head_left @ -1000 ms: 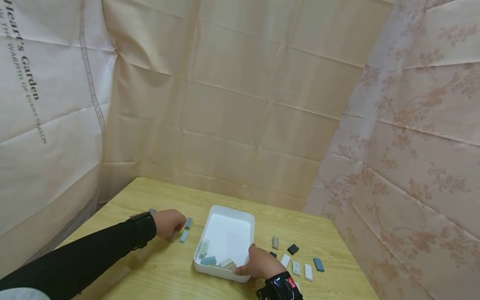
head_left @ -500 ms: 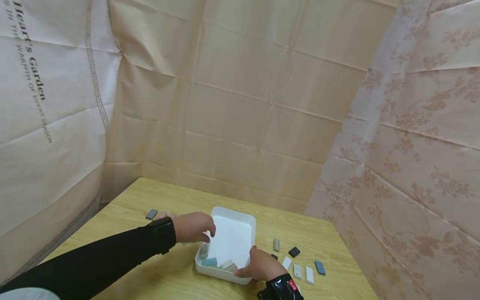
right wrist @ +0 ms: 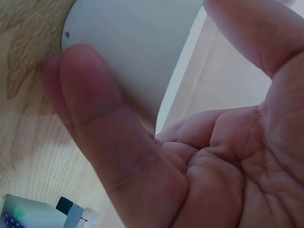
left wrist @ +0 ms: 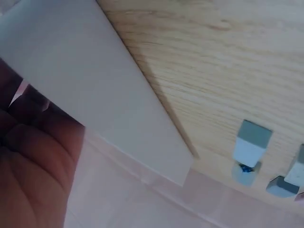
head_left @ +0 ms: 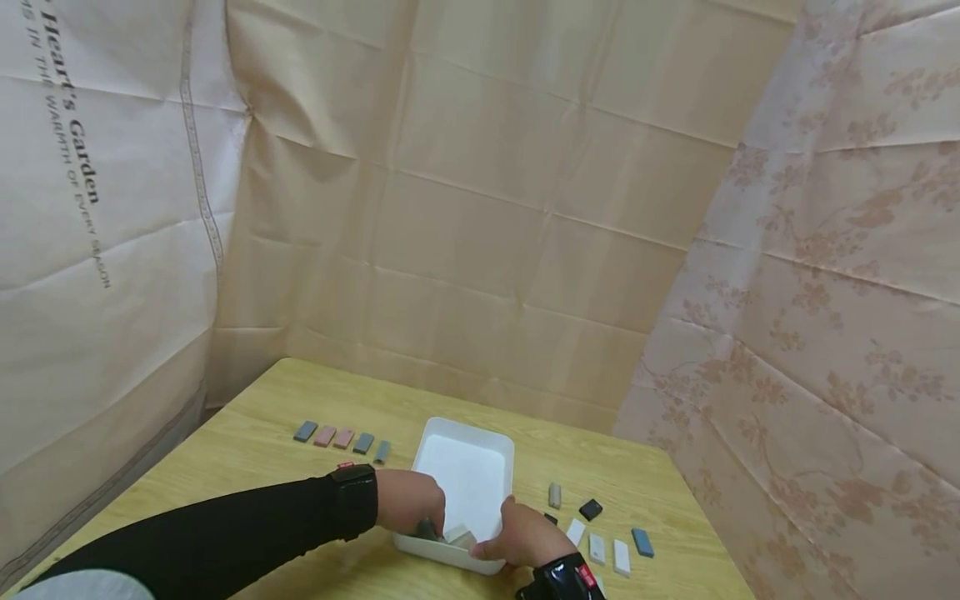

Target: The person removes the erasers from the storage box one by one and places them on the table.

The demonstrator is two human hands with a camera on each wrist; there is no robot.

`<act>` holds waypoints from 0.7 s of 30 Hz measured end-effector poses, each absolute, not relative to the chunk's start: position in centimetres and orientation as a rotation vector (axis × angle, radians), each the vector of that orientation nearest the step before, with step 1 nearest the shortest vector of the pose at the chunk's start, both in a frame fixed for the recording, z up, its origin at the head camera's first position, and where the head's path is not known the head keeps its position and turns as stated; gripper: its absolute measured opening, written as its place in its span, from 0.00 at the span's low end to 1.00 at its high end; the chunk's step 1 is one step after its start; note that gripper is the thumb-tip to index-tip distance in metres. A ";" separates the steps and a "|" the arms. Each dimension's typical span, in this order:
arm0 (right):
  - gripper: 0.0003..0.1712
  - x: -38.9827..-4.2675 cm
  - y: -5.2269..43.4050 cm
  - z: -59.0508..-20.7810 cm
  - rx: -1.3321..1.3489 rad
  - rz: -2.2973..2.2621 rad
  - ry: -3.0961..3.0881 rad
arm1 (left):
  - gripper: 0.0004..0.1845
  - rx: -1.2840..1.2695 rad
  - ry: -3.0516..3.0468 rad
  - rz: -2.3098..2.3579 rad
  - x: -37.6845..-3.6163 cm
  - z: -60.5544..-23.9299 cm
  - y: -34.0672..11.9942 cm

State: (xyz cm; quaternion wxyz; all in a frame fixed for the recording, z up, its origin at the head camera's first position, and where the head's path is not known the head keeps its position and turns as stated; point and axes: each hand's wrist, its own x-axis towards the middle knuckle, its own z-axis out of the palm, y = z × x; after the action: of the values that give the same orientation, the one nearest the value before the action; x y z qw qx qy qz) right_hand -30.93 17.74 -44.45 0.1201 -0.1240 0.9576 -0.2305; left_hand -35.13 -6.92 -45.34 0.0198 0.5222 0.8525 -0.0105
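Note:
A white tray (head_left: 477, 454) stands on the table, with several small tiles at its near end. My left hand (head_left: 411, 500) reaches over its left rim, fingers down inside, and a dark grey tile (head_left: 427, 529) shows at the fingertips. In the left wrist view, the left palm (left wrist: 35, 166) is beside the tray wall (left wrist: 95, 76), which hides the fingertips. My right hand (head_left: 521, 533) grips the tray's near right corner, thumb over the rim. In the right wrist view, fingers (right wrist: 109, 128) lie along the outer wall (right wrist: 133, 52). A pale tile (head_left: 459, 536) lies between the hands.
Left of the tray, a row of grey and pink tiles (head_left: 343, 438) lies on the wooden table (head_left: 315, 392). To the right are white tiles (head_left: 597, 548), a blue tile (head_left: 642, 542), a black tile (head_left: 591, 509) and a beige tile (head_left: 555, 495). Cloth hangings (head_left: 480, 208) surround the table.
The left hand has moved right from the tiles on the table, over the tray's left rim and down into its near end. The right hand has stayed on the tray's corner.

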 end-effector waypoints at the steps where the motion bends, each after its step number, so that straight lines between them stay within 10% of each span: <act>1: 0.42 -30.9 17.8 -44.5 -0.372 -0.686 2.798 | 0.18 1.623 2.654 -0.041 -35.1 -45.4 -6.9; 21: 0.46 -30.9 17.5 -44.3 -0.295 -0.672 2.781 | 0.21 1.167 3.075 0.213 -38.3 -41.6 -14.9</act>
State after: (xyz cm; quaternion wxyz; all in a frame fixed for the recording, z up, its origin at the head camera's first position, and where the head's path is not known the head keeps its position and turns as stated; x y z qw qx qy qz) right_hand -30.87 17.55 -44.27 0.1323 -0.1016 0.9584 -0.2314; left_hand -38.28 -14.93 -41.64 -0.0770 0.3530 0.9302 0.0646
